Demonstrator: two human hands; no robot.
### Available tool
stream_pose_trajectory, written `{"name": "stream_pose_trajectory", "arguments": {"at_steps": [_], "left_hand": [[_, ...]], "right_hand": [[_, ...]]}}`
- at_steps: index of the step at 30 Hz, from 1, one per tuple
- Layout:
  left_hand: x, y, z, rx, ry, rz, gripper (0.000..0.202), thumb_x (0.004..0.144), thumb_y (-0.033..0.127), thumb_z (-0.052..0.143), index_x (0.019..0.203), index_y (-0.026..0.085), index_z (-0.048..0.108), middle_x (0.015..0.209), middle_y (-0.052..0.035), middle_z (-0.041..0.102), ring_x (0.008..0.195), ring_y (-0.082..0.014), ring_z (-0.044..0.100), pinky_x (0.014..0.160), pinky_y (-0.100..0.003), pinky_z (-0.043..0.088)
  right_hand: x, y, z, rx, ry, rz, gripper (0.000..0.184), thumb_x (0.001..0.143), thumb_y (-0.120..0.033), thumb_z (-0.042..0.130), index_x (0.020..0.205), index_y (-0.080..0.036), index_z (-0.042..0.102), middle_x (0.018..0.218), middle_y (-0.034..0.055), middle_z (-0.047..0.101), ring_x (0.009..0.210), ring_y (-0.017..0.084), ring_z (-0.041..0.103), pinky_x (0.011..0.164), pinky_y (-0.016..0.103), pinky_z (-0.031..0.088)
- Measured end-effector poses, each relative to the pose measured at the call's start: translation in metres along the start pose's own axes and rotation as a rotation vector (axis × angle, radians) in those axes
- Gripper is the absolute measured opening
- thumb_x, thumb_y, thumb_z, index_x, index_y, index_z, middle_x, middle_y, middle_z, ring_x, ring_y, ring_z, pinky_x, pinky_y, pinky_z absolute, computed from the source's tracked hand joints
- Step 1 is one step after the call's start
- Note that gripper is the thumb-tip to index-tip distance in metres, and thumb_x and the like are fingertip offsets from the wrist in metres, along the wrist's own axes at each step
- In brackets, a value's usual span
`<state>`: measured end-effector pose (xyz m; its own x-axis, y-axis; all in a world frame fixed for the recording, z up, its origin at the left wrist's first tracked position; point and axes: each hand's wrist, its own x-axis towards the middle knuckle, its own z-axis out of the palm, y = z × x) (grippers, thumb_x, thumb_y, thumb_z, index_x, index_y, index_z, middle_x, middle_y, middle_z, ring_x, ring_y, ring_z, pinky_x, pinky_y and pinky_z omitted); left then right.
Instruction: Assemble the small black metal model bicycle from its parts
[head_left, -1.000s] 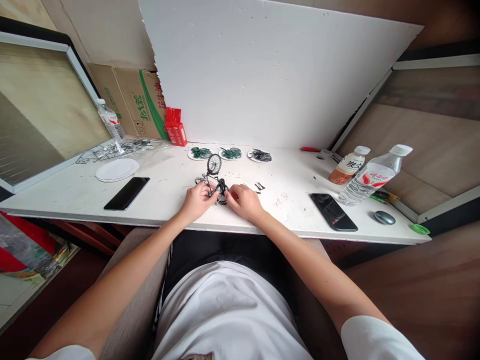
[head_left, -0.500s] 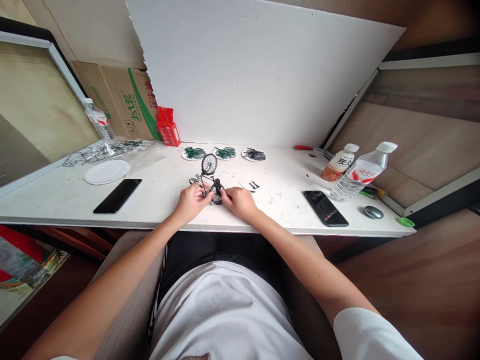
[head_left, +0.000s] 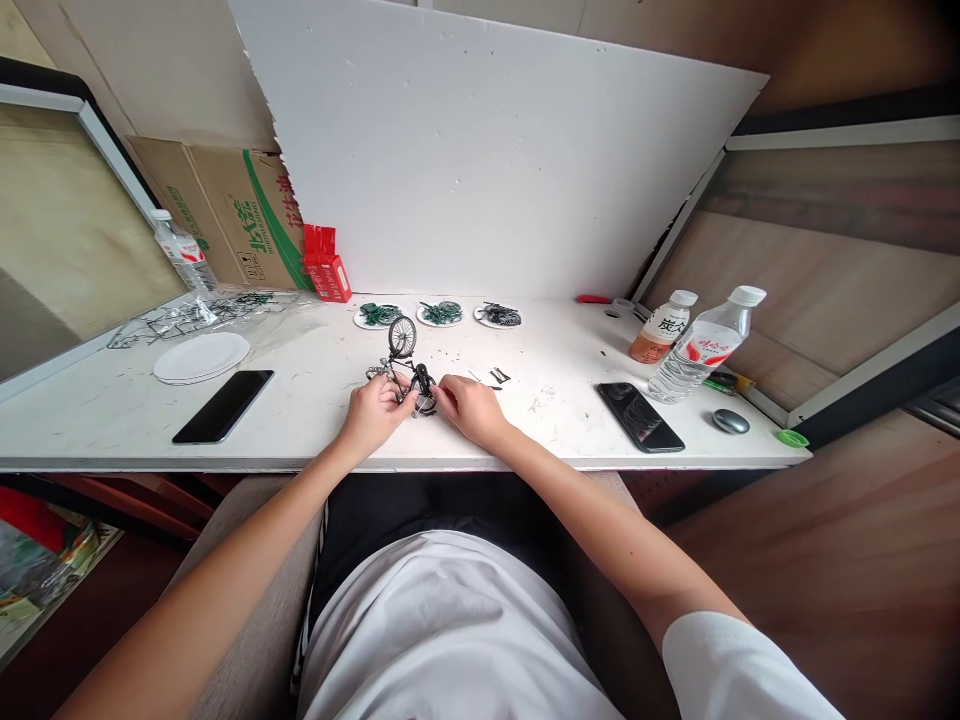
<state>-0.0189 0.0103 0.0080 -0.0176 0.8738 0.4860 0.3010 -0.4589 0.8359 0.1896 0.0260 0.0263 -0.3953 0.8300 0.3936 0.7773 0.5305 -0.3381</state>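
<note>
Both hands at work over the white, scuffed counter (head_left: 555, 435), near its front edge; forearms reach in from either side. Workpiece: a small black model bicycle with thin-spoked wheels (head_left: 422, 380), located between the hands, one wheel raised toward the far side of the counter, the other low and close to the fingers. Left hand (head_left: 375, 410): thumb and fingers pinched on the bicycle from its left side. Right hand (head_left: 470, 408): fingers curled, tips against or just beside the lower wheel; cannot tell whether they grip it. Hands near each other, not touching. Just beyond the right hand lie small, slim black loose pieces (head_left: 499, 376). Farther back, three small white round plates in a row: the left one (head_left: 375, 326) and the middle one (head_left: 439, 324) bear dark green parts, the right one (head_left: 495, 325) black parts. Left of the left hand, well apart: a flat black smartphone with a glossy screen (head_left: 223, 407), and beyond it thin white round discs, overlapping (head_left: 201, 358). Right side: a second black smartphone, its screen showing reflections (head_left: 641, 417).
</note>
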Motion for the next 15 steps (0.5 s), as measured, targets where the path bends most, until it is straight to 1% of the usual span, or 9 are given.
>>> {"name": "stream_pose_trajectory", "arguments": {"at_steps": [4, 7, 8, 10, 13, 15], "left_hand": [[-0.0013, -0.0027, 0.0002, 0.018, -0.021, 0.021, 0.034, 0.086, 0.044, 0.079, 0.101, 0.017, 0.066, 0.082, -0.0071, 0.075, 0.071, -0.0181, 0.075, 0.065, -0.027, 0.064], [-0.0017, -0.0056, -0.0003, 0.031, -0.031, 0.022, 0.033, 0.087, 0.044, 0.078, 0.101, 0.017, 0.066, 0.081, -0.0063, 0.074, 0.07, -0.0179, 0.074, 0.065, -0.028, 0.064], [-0.0017, -0.0061, -0.0004, 0.032, -0.031, 0.02, 0.033, 0.087, 0.044, 0.078, 0.102, 0.017, 0.066, 0.08, -0.0059, 0.073, 0.07, -0.0179, 0.074, 0.065, -0.028, 0.064], [-0.0014, -0.0061, -0.0005, 0.029, -0.028, 0.015, 0.033, 0.088, 0.044, 0.078, 0.102, 0.017, 0.066, 0.08, -0.0059, 0.073, 0.071, -0.0181, 0.074, 0.066, -0.028, 0.064], [-0.0011, -0.0047, 0.0, 0.026, -0.017, 0.012, 0.033, 0.087, 0.042, 0.079, 0.101, 0.016, 0.066, 0.082, -0.0065, 0.073, 0.072, -0.0184, 0.074, 0.067, -0.028, 0.064], [-0.0011, -0.0037, 0.0005, 0.026, -0.003, 0.015, 0.033, 0.085, 0.043, 0.08, 0.101, 0.017, 0.066, 0.082, -0.0065, 0.073, 0.071, -0.0183, 0.074, 0.065, -0.028, 0.064]], "right_hand": [[0.0019, 0.0007, -0.0002, -0.059, -0.055, 0.018, 0.051, 0.116, -0.046, 0.041, 0.083, -0.02, 0.069, 0.086, 0.0065, 0.076, 0.075, 0.017, 0.064, 0.065, 0.029, 0.029], [0.0011, 0.0006, -0.0016, -0.045, -0.084, 0.022, 0.056, 0.117, -0.051, 0.036, 0.083, -0.02, 0.069, 0.083, 0.0062, 0.075, 0.074, 0.017, 0.064, 0.065, 0.029, 0.029], [0.0006, 0.0004, -0.002, -0.032, -0.078, 0.023, 0.055, 0.117, -0.052, 0.035, 0.087, -0.02, 0.069, 0.084, 0.0057, 0.075, 0.074, 0.017, 0.065, 0.065, 0.029, 0.029], [-0.0006, -0.0002, -0.0021, -0.011, -0.054, 0.029, 0.046, 0.116, -0.052, 0.039, 0.097, -0.021, 0.068, 0.084, 0.004, 0.075, 0.074, 0.017, 0.065, 0.065, 0.028, 0.03], [-0.0012, -0.0004, -0.0006, -0.02, -0.038, 0.031, 0.031, 0.115, -0.045, 0.045, 0.109, -0.022, 0.066, 0.089, 0.0034, 0.076, 0.076, 0.018, 0.066, 0.065, 0.028, 0.032], [-0.0007, 0.0004, 0.001, -0.043, -0.037, 0.013, 0.028, 0.115, -0.041, 0.045, 0.111, -0.022, 0.065, 0.096, 0.0049, 0.077, 0.079, 0.018, 0.067, 0.066, 0.028, 0.033]]}}
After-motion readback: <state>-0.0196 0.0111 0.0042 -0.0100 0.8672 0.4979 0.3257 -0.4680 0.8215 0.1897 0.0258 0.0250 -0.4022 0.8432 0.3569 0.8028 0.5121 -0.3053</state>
